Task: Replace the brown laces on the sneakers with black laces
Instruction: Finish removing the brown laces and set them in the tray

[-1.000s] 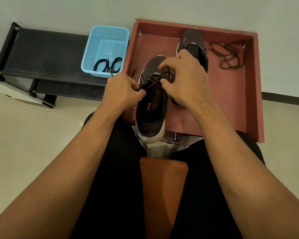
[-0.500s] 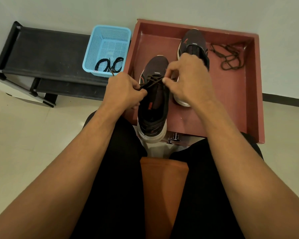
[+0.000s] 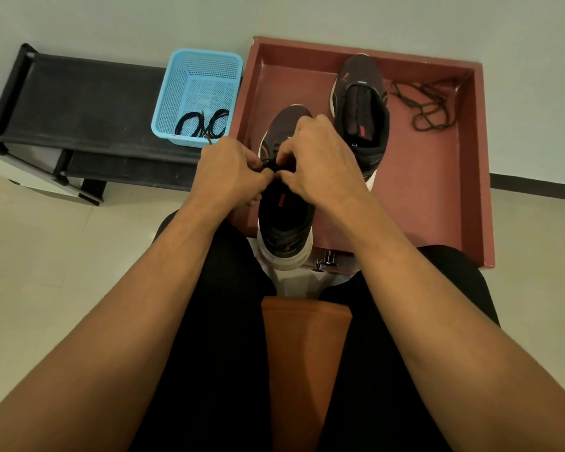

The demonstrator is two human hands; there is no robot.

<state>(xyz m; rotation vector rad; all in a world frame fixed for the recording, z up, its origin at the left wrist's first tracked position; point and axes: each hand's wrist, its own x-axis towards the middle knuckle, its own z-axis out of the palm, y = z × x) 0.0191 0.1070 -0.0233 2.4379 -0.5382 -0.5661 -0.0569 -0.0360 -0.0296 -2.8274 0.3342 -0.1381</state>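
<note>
White wall [image 3: 307, 14] backs a red tray [image 3: 437, 190], where one sneaker [image 3: 362, 102] lies unlaced near a loose brown lace [image 3: 428, 106]. Our left grip [image 3: 229, 171] and right grip [image 3: 320, 161] meet over the near sneaker [image 3: 286, 223], whose heel passes the tray's front edge, both pinching its dark lace [image 3: 269, 164] at the eyelets. Black laces [image 3: 203, 125] lie in a blue basket [image 3: 196, 76] on the black rack [image 3: 79, 102], just left of the tray.

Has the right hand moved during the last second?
Yes. The right hand has shifted left and toward the person, uncovering most of the far sneaker; it now meets the left hand at the lace of the near sneaker.
</note>
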